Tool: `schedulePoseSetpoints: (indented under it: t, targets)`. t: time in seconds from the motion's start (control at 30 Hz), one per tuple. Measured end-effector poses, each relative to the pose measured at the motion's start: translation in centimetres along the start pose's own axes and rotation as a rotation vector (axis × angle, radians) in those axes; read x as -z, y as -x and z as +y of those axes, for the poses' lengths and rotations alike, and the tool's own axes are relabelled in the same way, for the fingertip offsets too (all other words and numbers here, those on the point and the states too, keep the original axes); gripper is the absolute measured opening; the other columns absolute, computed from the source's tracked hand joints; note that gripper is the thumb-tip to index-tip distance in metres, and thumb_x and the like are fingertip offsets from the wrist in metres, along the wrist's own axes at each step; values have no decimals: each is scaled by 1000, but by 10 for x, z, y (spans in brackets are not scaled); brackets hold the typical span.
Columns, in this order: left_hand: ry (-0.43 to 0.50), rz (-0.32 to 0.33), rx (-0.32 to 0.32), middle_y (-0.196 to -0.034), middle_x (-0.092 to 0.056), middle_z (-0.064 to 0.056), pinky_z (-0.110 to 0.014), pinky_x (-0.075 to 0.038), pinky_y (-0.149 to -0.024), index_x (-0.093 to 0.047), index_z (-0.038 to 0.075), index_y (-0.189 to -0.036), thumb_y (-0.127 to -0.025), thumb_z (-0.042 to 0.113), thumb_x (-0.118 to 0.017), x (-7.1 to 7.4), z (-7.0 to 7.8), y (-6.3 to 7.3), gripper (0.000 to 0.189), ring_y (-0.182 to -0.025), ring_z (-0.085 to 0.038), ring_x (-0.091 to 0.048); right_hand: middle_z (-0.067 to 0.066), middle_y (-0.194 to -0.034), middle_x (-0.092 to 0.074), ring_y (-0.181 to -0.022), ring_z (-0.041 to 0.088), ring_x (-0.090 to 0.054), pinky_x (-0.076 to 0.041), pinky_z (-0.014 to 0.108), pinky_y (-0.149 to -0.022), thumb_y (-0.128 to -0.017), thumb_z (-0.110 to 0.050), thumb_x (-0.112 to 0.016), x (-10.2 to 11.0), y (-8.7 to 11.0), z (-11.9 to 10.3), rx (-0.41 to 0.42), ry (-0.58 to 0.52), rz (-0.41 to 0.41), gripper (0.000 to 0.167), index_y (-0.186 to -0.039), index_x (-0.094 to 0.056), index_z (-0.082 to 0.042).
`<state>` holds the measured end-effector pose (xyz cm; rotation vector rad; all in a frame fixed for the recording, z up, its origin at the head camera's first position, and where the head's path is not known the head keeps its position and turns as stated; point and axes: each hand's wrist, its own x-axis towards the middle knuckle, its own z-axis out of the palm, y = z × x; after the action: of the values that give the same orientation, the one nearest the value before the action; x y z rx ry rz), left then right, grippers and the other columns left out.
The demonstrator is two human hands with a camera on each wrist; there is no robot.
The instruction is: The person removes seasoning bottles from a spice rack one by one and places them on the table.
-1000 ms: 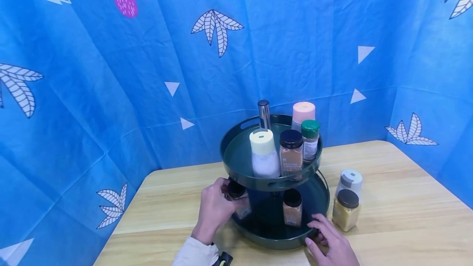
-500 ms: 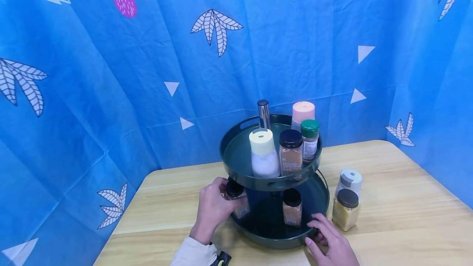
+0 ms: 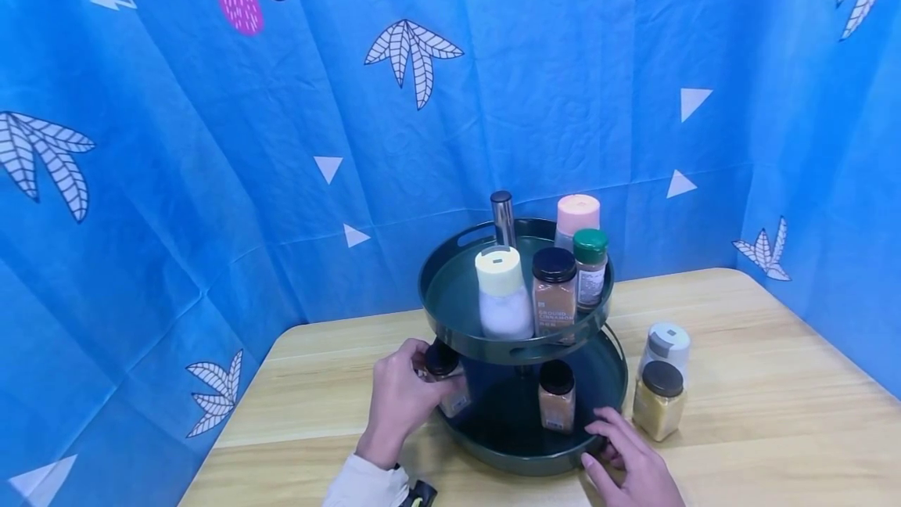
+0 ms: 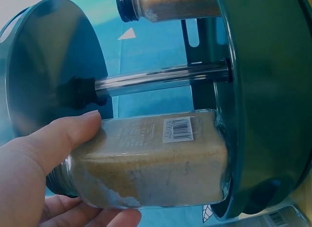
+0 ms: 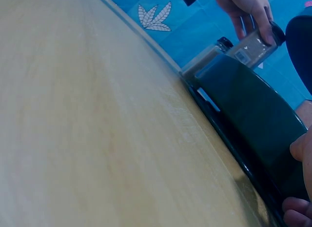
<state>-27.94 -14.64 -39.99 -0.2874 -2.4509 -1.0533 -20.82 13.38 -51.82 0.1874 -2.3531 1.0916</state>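
Observation:
My left hand grips a black-lidded glass spice jar with powder inside and a barcode label. In the head view, this jar is at the left edge of the lower tier of a dark green two-tier tray, under the upper tier's rim. Its base is close to the lower tier's wall; I cannot tell if it touches. At the front right, my right hand holds the lower rim loosely, thumb outside and fingertips over the edge. Another black-lidded spice jar stands on the lower tier.
The upper tier carries a white-capped bottle, a ground cinnamon jar, a green-capped jar, a pink-capped bottle and a slim metallic cylinder. Right of the tray stand a yellow powder jar and a white-capped bottle.
My left hand and the jar in it have shifted slightly left, toward the outside of the lower tier. The right hand and the tray look unmoved.

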Motion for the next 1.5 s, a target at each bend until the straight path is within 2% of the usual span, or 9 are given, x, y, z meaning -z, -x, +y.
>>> schedulePoseSetpoints:
  t: [0.43,0.63,1.03,1.3,1.5]
  targets:
    - [-18,10,40,-82,-69,0,-32,-53,-68,-65,13,-92,-63,34,-91,6,-3,3,44,-72,-13,-61,7,-122,-62,-74,-3,-52,-52,21,-61,-74,-10,-81,0,1,1,5,8,5,30,-101,-68,-15]
    - [-20,24,27,-79,-68,1,-30,-53,-65,-65,13,-91,-61,34,-91,10,-5,4,44,-69,-10,-61,8,-122,-62,-74,-3,-52,-52,21,-61,-74,-10,-81,0,1,1,8,4,7,30,-101,-68,-14]
    - [-25,45,51,-74,-66,2,-28,-52,-62,-65,12,-88,-59,32,-92,16,-8,4,44,-65,-10,-60,8,-121,-62,-73,-3,-52,-52,21,-59,-73,-8,-81,-1,1,2,28,-8,16,31,-101,-68,-13]
    - [-53,58,18,-75,-66,0,-27,-52,-59,-65,8,-90,-60,32,-93,20,-12,6,47,-65,-11,-60,8,-121,-62,-73,-3,-52,-52,21,-60,-73,-8,-81,0,1,1,23,-3,11,31,-101,-68,-13]
    - [-62,58,44,-78,-67,0,-27,-53,-60,-66,8,-92,-59,33,-93,22,-13,7,49,-66,-10,-61,8,-122,-63,-73,-3,-52,-52,21,-60,-73,-8,-82,-1,1,1,29,-2,19,31,-100,-68,-13]
